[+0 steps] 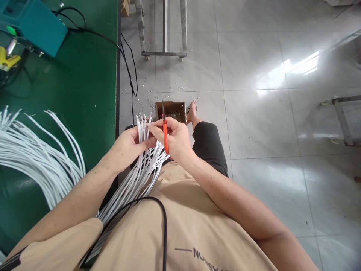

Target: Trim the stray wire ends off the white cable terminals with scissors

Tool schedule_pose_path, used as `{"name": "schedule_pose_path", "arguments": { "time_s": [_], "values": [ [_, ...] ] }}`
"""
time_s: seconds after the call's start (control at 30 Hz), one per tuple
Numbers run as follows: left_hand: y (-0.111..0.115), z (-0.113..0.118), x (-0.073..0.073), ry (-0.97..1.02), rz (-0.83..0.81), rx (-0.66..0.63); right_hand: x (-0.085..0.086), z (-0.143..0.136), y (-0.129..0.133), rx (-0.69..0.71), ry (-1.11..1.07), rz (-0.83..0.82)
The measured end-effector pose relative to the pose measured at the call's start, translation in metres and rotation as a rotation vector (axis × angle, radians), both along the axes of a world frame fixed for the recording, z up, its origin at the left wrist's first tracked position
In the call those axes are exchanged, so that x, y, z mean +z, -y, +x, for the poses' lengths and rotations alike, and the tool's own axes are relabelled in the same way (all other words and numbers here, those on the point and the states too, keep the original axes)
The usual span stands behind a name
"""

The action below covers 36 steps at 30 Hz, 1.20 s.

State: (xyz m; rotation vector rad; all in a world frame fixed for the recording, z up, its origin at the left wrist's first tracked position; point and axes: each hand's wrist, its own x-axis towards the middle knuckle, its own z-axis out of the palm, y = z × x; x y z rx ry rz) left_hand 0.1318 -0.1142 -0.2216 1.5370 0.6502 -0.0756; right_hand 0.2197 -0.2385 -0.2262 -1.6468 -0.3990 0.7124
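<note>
A bundle of white cables [130, 192] lies across my lap, its trimmed ends pointing up and away from me. My left hand [127, 146] is closed around several of these cables just below their tips, thumb across the front. In my right hand [178, 141] is a pair of scissors with red handles [165, 138], its narrow dark blades pointing away from me. The thumb and forefinger of that hand also reach the end of one cable beside my left fingers. Whether the blades are apart is too small to tell.
Left of me, a green table [93, 79] carries another bundle of white cables [36, 158] and a teal machine [42, 26]. A cardboard box [170, 107] stands on the floor among scattered scraps. Beyond it is a metal frame on casters [165, 54]. A black cord [164, 226] crosses my shirt.
</note>
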Motion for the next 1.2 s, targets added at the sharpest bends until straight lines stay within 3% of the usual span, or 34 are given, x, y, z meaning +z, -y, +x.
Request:
{"name": "schedule_pose_path", "arguments": {
  "time_s": [0.13, 0.33, 0.43, 0.57, 0.8, 0.97, 1.2],
  "values": [
    [-0.003, 0.003, 0.002, 0.005, -0.071, 0.02, 0.006, 0.004, 0.003, -0.02, -0.221, 0.036],
    [0.003, 0.003, 0.0, -0.019, 0.122, 0.157, 0.009, 0.004, 0.004, -0.014, -0.288, -0.008],
    [0.005, 0.001, -0.001, -0.033, 0.211, 0.17, 0.003, 0.004, 0.003, 0.02, -0.186, -0.029],
    [0.005, 0.001, -0.002, 0.002, 0.155, 0.193, -0.003, 0.007, 0.01, 0.076, -0.027, -0.071],
    [0.007, 0.002, -0.002, 0.068, 0.098, 0.235, -0.009, 0.008, 0.022, 0.299, 0.44, -0.497],
    [0.007, 0.002, -0.001, 0.047, 0.182, 0.224, -0.005, 0.007, 0.019, 0.428, 0.505, -0.611],
    [0.008, 0.002, 0.001, 0.038, 0.271, 0.18, 0.0, 0.009, 0.02, 0.416, 0.58, -0.65]
  ]
}}
